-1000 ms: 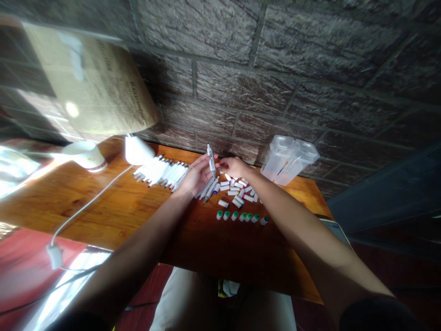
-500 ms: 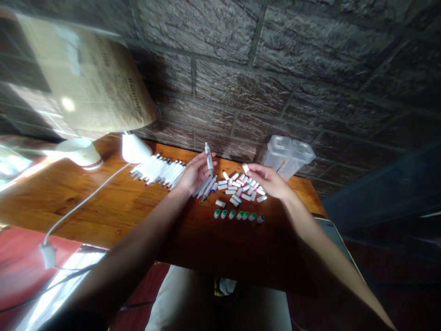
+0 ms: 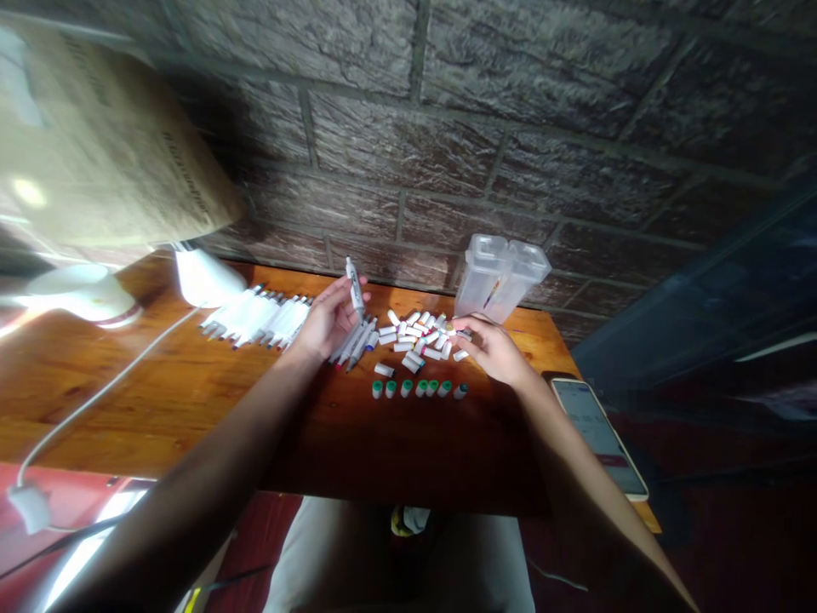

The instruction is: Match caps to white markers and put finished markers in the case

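Your phone (image 3: 597, 434) lies at the wooden table's (image 3: 159, 400) near right edge | row of green caps (image 3: 418, 388) just beyond | your right hand (image 3: 491, 347) curls its fingers onto the pile of loose caps (image 3: 414, 336), grip unclear | your left hand (image 3: 328, 317) pinches a white marker (image 3: 354, 288) upright, beside the laid-out markers (image 3: 255, 315) | clear case (image 3: 501, 277) stands against the brick wall.

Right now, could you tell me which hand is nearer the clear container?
Right. The right hand is just in front of the clear container; the left hand, holding a marker, is farther left.
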### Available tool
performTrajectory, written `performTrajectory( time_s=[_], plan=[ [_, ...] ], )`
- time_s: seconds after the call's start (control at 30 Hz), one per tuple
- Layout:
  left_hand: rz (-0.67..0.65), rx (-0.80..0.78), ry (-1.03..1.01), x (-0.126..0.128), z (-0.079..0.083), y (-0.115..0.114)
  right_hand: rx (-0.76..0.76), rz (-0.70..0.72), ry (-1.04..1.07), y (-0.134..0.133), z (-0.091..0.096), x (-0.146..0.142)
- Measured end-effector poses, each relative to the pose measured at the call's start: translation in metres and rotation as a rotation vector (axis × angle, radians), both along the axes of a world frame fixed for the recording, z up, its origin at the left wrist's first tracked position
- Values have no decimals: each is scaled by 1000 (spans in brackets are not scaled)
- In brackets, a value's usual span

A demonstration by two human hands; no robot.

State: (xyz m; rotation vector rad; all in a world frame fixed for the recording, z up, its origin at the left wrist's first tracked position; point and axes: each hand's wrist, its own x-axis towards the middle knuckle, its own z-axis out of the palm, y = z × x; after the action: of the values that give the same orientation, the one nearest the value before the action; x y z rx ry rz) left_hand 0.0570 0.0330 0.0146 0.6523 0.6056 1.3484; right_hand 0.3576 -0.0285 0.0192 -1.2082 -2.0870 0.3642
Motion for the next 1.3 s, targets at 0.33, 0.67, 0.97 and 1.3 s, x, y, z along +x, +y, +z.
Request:
performTrajectory(
  time_s=[0.33, 0.67, 0.97, 1.3],
  plan=[
    [-11, -17, 9, 1, 3, -1, -210, -208, -40, 3, -5, 22],
    [-10, -1, 1, 0, 2, 0, -281, -117, -97, 3, -12, 13],
    [-8, 4, -9, -1, 1, 1, -264, -247, -151, 1, 3, 32],
    [-9, 8, -25, -1, 0, 2, -597, 28, -140, -2, 9, 42]
  ],
)
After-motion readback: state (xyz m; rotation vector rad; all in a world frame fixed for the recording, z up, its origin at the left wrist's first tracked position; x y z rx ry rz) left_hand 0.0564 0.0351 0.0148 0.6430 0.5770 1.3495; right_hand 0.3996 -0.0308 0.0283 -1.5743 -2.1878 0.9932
